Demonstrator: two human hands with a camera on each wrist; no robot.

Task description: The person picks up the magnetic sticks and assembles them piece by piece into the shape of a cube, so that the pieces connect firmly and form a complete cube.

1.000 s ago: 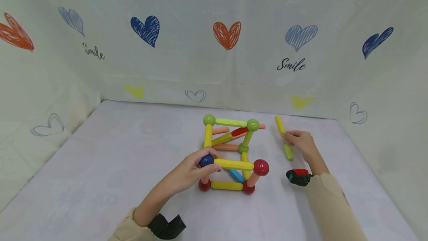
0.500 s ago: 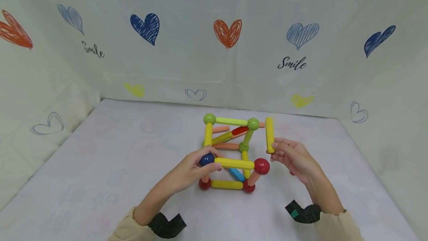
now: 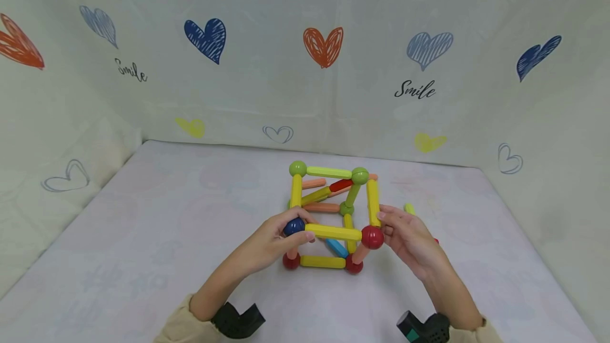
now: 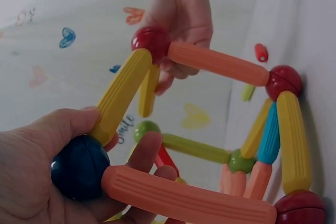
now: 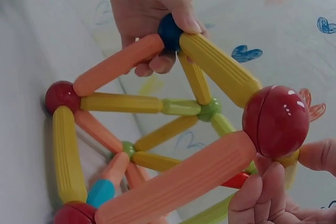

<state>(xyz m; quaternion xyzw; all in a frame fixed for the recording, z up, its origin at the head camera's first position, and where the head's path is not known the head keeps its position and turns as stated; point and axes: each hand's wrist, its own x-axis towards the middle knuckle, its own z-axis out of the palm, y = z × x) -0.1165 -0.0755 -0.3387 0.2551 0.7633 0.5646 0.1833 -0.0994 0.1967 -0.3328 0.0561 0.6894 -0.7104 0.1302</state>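
Observation:
A frame of magnetic rods and balls stands on the table. My left hand [image 3: 271, 240] holds the dark blue ball [image 3: 294, 226] at its near upper left corner, thumb on the yellow rod [image 3: 333, 232] running right to a red ball [image 3: 372, 237]. My right hand [image 3: 412, 237] pinches another yellow rod [image 3: 374, 202], its near end at that red ball. The rod's far end points toward the green ball [image 3: 360, 175] at the back right; in the left wrist view a gap shows between them. Salmon rods [image 5: 178, 177] form uprights below the upper balls.
Beyond my right hand, a lime rod [image 3: 410, 209] and a red piece [image 4: 261, 52] lie on the table [image 3: 190, 216]. Salmon, red and blue rods [image 3: 337, 248] show through the frame. Behind hangs a white cloth [image 3: 267, 83] printed with hearts.
My right hand has picked up the yellow rod from the table on the right and brought it left to the red ball. My left hand stays on the blue ball.

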